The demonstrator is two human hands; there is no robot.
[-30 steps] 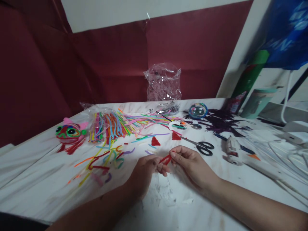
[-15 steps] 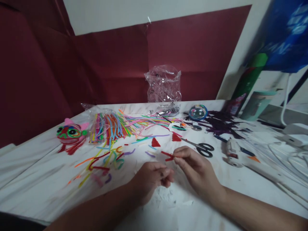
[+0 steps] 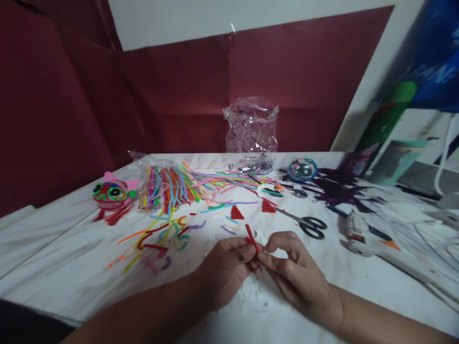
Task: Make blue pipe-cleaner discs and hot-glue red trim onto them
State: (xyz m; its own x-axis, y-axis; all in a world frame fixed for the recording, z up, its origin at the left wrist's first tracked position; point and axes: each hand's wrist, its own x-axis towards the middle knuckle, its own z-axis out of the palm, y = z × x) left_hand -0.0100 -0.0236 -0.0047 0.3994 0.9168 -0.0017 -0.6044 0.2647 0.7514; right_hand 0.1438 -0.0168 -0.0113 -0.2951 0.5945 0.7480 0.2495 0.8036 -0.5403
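Note:
Between the thumb and fingers of my left hand [image 3: 229, 267] is a short red pipe cleaner [image 3: 251, 236], its upper end pointing up and away. My right hand [image 3: 301, 277] meets it from the right, fingertips closed at the lower end of the piece, with one finger arched above. The spot where the fingertips meet is partly hidden. Beyond my hands lie two red triangles [image 3: 236, 212] that look made of pipe cleaner, and black-handled scissors [image 3: 311, 227], whose blades reach toward the right triangle.
Loose pipe cleaner scraps [image 3: 154, 246] lie at left, below a bag of colourful pipe cleaners [image 3: 165, 188]. A pink pig-like craft [image 3: 113, 193] stands far left. At right are a glue gun [image 3: 356, 231], a clear ball [image 3: 302, 170], dark purple strands [image 3: 333, 188] and a green cup [image 3: 396, 160].
The red piece has passed from my right fingertips into my left hand's grip, and now points upward. My right hand has come down and left to meet it. The view has shifted slightly.

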